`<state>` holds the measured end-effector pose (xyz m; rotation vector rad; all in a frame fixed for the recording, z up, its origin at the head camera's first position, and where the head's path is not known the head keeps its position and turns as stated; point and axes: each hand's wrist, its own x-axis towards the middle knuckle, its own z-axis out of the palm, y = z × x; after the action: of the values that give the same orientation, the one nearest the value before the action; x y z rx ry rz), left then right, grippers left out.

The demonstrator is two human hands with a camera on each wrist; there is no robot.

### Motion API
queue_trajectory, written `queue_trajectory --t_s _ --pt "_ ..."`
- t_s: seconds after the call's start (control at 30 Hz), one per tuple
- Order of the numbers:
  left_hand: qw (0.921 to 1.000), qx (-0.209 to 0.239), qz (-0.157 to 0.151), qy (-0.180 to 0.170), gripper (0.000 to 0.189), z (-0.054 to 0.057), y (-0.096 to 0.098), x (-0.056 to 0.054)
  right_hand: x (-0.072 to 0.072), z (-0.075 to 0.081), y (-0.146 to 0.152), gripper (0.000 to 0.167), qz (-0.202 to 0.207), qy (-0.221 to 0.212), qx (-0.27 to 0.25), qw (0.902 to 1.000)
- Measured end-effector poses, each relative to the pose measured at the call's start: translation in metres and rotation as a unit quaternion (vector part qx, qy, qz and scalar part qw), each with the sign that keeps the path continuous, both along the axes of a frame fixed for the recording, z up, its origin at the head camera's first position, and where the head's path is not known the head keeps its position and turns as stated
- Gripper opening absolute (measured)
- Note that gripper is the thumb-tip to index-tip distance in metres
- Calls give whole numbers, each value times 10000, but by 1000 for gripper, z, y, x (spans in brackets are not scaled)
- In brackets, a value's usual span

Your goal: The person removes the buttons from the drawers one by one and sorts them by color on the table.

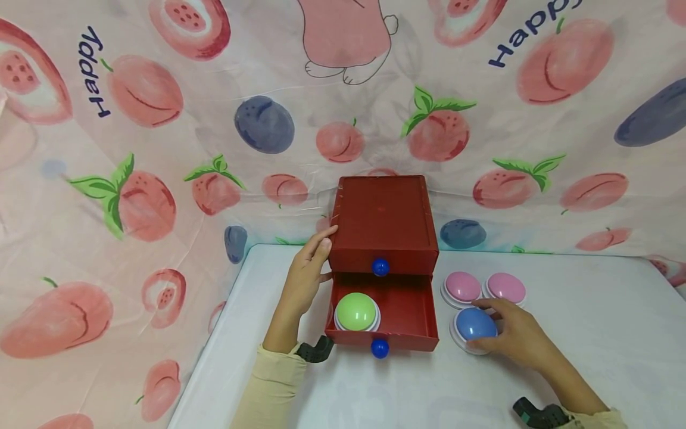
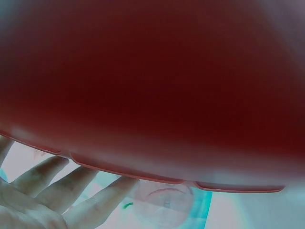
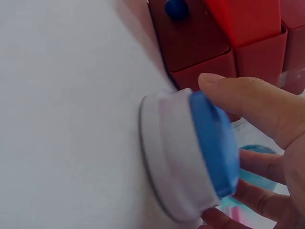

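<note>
Lower right, right grip (image 1: 515, 335) curls round blue button (image 1: 477, 324), hold it level, left grip (image 1: 303, 278) straight-fingered against cabinet (image 1: 382, 217)!

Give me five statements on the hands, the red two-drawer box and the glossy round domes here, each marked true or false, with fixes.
1. The glossy round green dome with a white base sits in the open lower drawer of the red rectangular box. True.
2. Two glossy round pink domes with white bases stand on the white table, right of the box. True.
3. The right hand is around a pink dome. False: it is around the glossy round blue dome.
4. Both drawers are open. False: the upper drawer is closed.
5. The left hand touches the box's left side. True.
</note>
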<state>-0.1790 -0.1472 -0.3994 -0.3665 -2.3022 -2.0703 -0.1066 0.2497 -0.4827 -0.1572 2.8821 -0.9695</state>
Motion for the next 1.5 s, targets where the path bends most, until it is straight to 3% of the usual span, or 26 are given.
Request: queue_trajectory --t_s 0.2,0.37,0.6,0.83,1.0,1.23,1.5 --pt "10000 -48 11 6 40 -1 0 -1 -5 13 -6 80 75 457 -21 9989" --pt "10000 -47 4 -4 40 -1 0 0 -9 36 -19 72 306 967 18 9948" --pt "10000 -21 11 13 40 0 1 0 -8 73 -51 61 508 1685 31 9844" --pt "10000 39 -42 18 39 1 0 0 -5 95 -91 57 1049 1922 -316 9752" --pt "10000 15 -28 36 39 1 0 0 -7 98 -119 60 1623 2020 -372 9651" --pt "10000 25 -46 42 40 1 0 1 -14 91 -150 56 2275 1696 -457 9578" --pt "9999 31 -90 59 40 0 -2 0 -25 84 -172 55 2483 1419 -361 9576"
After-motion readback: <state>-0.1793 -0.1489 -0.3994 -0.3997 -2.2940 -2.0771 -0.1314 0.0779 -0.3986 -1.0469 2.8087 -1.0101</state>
